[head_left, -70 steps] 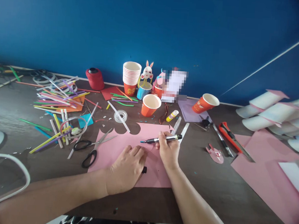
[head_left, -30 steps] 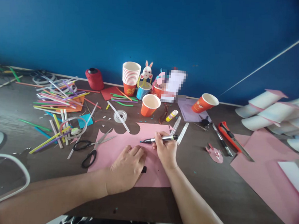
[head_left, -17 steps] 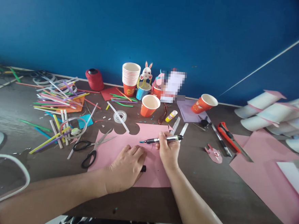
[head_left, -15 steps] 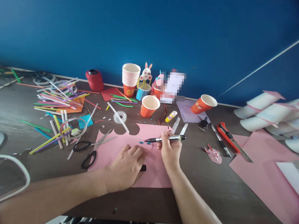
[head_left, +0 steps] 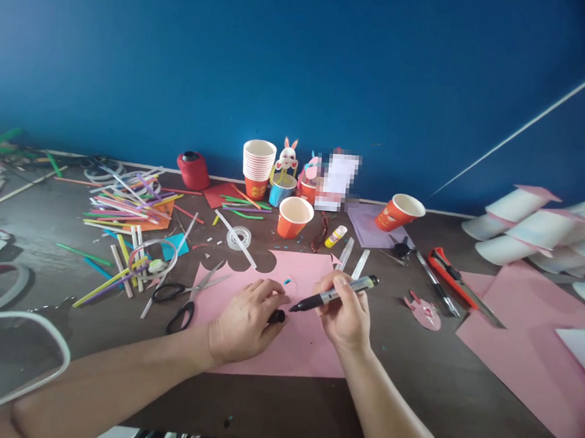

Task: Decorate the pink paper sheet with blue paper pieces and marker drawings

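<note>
on the dark table [head_left: 289,412], pink paper [head_left: 298,346] lies under the left hand [head_left: 245,322], which pinches a black cap [head_left: 276,316]; the right hand [head_left: 349,313] grips a marker [head_left: 313,302], its bare tip [head_left: 293,308] just beside the cap. holding both in line would likely avoid stray ink.

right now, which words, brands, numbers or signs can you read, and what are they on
None can be read for certain.
Stacked cups: gold sign, too blurred.
Tilted cup: mark too blurred.
Marker in the right hand: print too small.
Glue stick: label too blurred.
Pale sheet near the wall: pixelated over.
</note>
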Tool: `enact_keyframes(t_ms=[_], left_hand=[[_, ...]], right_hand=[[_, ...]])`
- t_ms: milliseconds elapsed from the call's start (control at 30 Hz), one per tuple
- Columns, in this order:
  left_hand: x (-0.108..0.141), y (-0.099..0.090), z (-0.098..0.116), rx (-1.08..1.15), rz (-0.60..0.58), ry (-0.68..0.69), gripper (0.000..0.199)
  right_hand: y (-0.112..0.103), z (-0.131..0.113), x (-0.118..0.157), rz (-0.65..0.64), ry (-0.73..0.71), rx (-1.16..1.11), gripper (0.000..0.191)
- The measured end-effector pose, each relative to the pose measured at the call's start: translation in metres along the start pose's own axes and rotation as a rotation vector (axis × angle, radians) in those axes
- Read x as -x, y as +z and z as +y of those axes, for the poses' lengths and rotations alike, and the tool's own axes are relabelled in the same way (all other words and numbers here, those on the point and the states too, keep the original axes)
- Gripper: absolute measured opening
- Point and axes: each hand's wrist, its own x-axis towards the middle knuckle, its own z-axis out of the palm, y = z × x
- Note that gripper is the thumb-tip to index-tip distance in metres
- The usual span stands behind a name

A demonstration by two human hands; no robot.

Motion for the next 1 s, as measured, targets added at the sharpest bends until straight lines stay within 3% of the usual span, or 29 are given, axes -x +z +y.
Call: enact_keyframes(t_ms=[333, 533, 767, 1000], left_hand=[[0.0, 0.002, -0.002, -0.007, -0.077, -0.057, 0.018], [0.002, 0.007, -0.001, 0.091, -0.035, -0.102, 0.012], [0.004, 0.006, 0.002, 0.191, 0.003, -0.173, 0.008], [0.005, 0.001, -0.001, 0.251, 0.107, -0.136, 0.006]], right_hand=[[0.0, 0.001, 0.013, -0.136, -0.139, 0.35, 0.025], [0.01, -0.005, 0.019, -0.348, -0.184, 0.595, 0.019], [0.02, 0.0, 0.019, -0.455, -0.155, 0.586, 0.017], [0.026, 0.005, 0.023, -0.546, -0.152, 0.511, 0.015]])
